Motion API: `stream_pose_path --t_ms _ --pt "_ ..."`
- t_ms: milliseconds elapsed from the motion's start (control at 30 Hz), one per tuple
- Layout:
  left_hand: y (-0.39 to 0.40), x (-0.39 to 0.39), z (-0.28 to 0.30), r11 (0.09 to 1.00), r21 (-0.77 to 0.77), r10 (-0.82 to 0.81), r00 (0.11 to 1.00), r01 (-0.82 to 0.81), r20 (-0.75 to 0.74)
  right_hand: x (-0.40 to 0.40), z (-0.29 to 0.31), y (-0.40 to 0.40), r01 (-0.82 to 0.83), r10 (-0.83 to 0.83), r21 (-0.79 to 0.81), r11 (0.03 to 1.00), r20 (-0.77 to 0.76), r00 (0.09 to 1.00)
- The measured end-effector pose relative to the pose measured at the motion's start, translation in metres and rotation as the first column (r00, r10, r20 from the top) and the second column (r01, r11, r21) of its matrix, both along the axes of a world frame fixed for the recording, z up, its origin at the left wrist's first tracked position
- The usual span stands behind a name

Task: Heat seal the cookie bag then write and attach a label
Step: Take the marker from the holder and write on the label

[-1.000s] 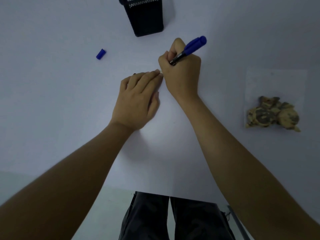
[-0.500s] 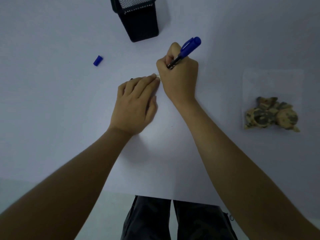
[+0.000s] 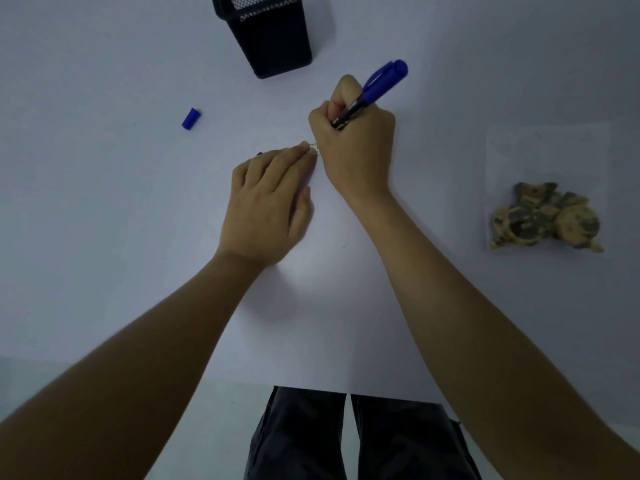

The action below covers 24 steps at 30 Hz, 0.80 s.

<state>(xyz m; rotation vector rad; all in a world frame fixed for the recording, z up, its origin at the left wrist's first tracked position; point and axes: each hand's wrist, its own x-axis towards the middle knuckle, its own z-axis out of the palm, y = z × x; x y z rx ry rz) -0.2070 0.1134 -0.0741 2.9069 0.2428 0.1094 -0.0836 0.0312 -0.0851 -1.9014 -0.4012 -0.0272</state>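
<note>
My right hand (image 3: 356,147) grips a blue marker (image 3: 374,90), its tip pointed down and hidden behind the fingers. A small pale label (image 3: 314,147) shows as a sliver between the two hands. My left hand (image 3: 268,206) lies flat on the white table with its fingertips pressing on the label; most of the label is covered. The marker's blue cap (image 3: 191,118) lies apart on the table at the left. At the right lies the clear cookie bag (image 3: 545,216), flat, with brown cookies gathered at its lower end.
A black mesh pen holder (image 3: 273,36) stands at the far edge of the white table (image 3: 104,202), just beyond my right hand. The table's near edge runs above my dark trousers (image 3: 346,438).
Both hands stay together on the label. The marker has tilted slightly while the right hand shifts a little; the view has drifted.
</note>
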Motion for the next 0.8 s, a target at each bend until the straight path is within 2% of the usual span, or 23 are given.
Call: stream_pose_path --t_ms 300,500,800 --pt "-0.0003 -0.0005 0.0012 1.0 -0.014 0.002 1.0 -0.002 -0.004 -0.001 0.0024 -0.0008 -0.023 0.023 -0.014 1.0 0.005 1.0" --pt "0.0 -0.0002 0.0006 1.0 -0.011 0.0 1.0 0.0 0.013 -0.0013 0.0032 -0.0011 0.053 -0.053 -0.01 0.999 -0.009 0.999" --pt "-0.001 0.0 0.001 1.0 -0.008 0.0 1.0 0.0 0.004 -0.0004 0.004 -0.0025 0.045 -0.045 0.006 0.999 -0.009 0.999"
